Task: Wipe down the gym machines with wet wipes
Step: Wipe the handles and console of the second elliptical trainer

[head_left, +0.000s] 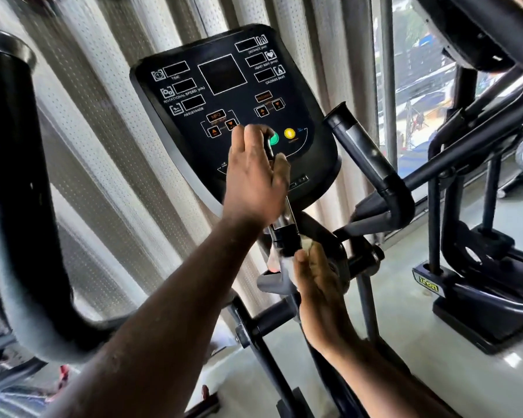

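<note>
- Now our left hand (254, 179) is gripping the handle (287, 214) at its far, upper end.
- Nearer, just below, our right hand (319, 285) is pressing the wet wipe (284, 263) round it, fingers curled.

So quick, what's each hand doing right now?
Left hand: closed around the handle, near its top.
Right hand: holding a white wipe against the handle lower down.
</note>
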